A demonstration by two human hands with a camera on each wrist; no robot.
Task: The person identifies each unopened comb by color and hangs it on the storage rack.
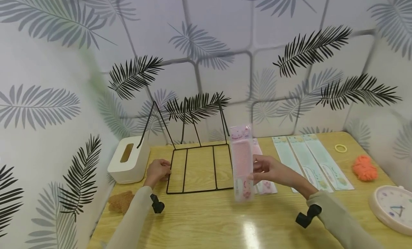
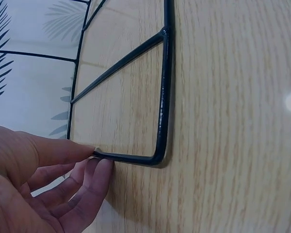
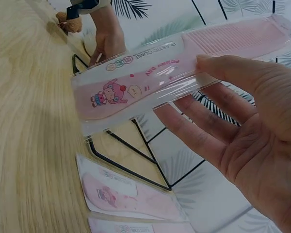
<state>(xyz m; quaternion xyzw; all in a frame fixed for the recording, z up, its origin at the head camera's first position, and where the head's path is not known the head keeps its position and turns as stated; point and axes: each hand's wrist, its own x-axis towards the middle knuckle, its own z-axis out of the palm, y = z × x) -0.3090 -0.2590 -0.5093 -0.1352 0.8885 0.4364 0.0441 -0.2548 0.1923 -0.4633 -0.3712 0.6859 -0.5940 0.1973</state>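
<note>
My left hand (image 1: 160, 171) pinches the left front corner of a black wire rack (image 1: 185, 170) between thumb and fingers; the left wrist view shows the thumb on top of the thin wire (image 2: 163, 97) and the fingers (image 2: 94, 179) beneath it. The rack lies flat on the wooden table (image 1: 206, 220), with its prongs rising at the back. To the rack's right, my right hand (image 1: 257, 170) holds a pink comb in a clear packet (image 1: 242, 159) upright above the table. In the right wrist view, the thumb (image 3: 233, 68) is on the packet (image 3: 150, 77) and the fingers lie behind it.
A white tissue box (image 1: 128, 159) and a brown plush piece (image 1: 120, 202) sit at the left. More pink comb packets (image 1: 265, 186) and pale blue-green ones (image 1: 310, 163) lie flat to the right. Beyond them are a yellow ring (image 1: 341, 148), an orange fuzzy item (image 1: 364, 168) and a clock (image 1: 392, 208).
</note>
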